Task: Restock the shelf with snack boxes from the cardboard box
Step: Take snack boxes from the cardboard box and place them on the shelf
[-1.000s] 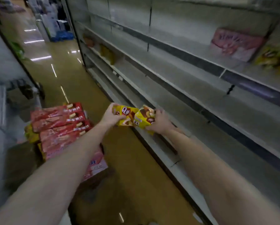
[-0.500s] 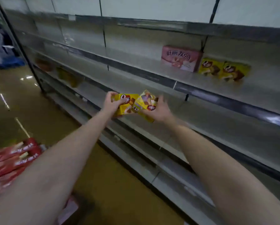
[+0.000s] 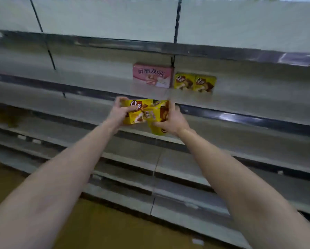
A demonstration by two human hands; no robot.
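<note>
My left hand (image 3: 118,112) grips a yellow snack box (image 3: 136,112) by its left end, front face toward me. My right hand (image 3: 172,121) grips a second yellow snack box (image 3: 160,112), tilted and pressed against the first. Both boxes are held in the air just in front of a grey shelf (image 3: 100,87). On that shelf stand a pink snack box (image 3: 152,75) and, right of it, two yellow snack boxes (image 3: 194,82) side by side. The cardboard box is out of view.
Several grey shelf tiers run across the view, above and below my hands, with dark price rails (image 3: 240,117) along their fronts. The lowest tiers (image 3: 168,200) step outward toward the brown floor (image 3: 89,227). Some dim items (image 3: 8,121) sit far left.
My view swung right from the aisle toward the shelving, and the box of red packs left the frame. Both hands rose with the two yellow boxes toward the shelf holding the pink box.
</note>
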